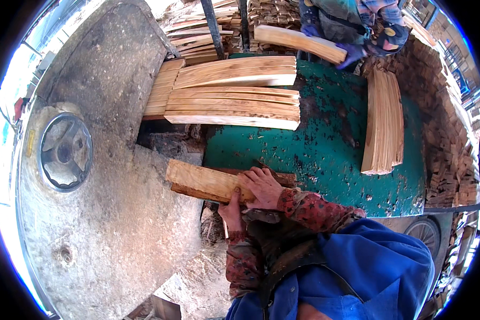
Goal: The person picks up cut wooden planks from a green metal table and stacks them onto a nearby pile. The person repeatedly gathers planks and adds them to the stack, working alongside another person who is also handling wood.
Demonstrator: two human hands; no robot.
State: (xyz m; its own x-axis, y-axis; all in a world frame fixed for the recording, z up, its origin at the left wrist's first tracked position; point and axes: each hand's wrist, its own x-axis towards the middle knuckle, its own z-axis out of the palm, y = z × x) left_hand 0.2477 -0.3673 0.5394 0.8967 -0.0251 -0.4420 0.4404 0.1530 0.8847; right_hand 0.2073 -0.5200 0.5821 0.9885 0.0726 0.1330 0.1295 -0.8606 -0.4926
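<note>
A short wooden board (202, 178) with a rough bark edge lies across the near left edge of the green table (325, 144), its left end over the grey machine top. My left hand (231, 214) grips its near edge, the thumb up against the side and the other fingers mostly hidden. My right hand (262, 186) is closed over the board's right part, fingers bent across the top. Just behind sits a darker wooden piece (288, 180), partly covered by my right hand.
Stacked planks (234, 106) lie at the far left of the table, and another plank bundle (381, 122) stands at right. A handwheel (65, 152) is set in the grey machine top (122, 213). Across the table, a co-worker's gloved hand (352, 55) holds a plank (298, 42). Wood piles surround.
</note>
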